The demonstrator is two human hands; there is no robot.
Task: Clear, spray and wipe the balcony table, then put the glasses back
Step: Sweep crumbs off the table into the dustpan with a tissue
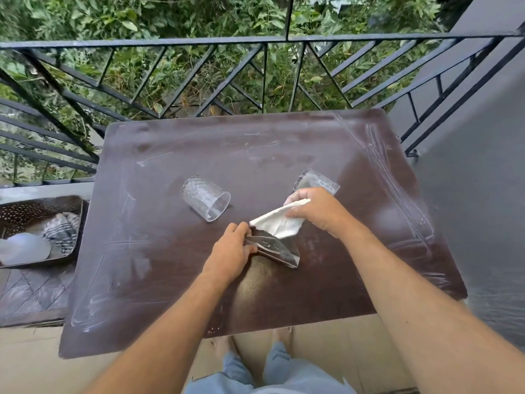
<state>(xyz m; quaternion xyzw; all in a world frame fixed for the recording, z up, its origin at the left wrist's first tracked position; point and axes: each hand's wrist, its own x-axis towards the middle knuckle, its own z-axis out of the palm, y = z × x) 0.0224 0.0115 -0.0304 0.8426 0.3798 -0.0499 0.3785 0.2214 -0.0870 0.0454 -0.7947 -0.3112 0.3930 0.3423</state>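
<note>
Noted nearest, below both forearms: light blue trousers (284, 373) at the near edge of the brown table (142, 280).

Held a cloth (277, 234) over the middle of the table, between the two hands. Gripped the grey near end of the cloth with the left hand (230, 253), fingers curled round it. Pinched the white far end with the right hand (315, 210), thumb and fingers closed on the fold. Stretched the cloth slantwise from the left hand up to the right hand. Could not tell whether the low corner touched the tabletop.

Located one clear glass (206, 200) on the table just beyond and to the left of the left hand, apart from both hands, mouth turned toward the person. Could not tell whether upright or lying. Located a second glass (318, 180) just beyond the right hand, partly hidden behind its fingers. Could not tell whether touched.

Noted pale wipe streaks across the tabletop, densest well to the right of the right hand.

Noted, well to the left of the left hand and off the table, a tray (37, 263) holding a striped cloth (61, 230), a spotted cloth (28, 214) and a white rounded item (22, 245).

Noted, farthest beyond both hands, a black metal railing (170, 42) with green foliage (142, 18) behind it, and a grey wall (483, 137) far to the right of the right hand.
</note>
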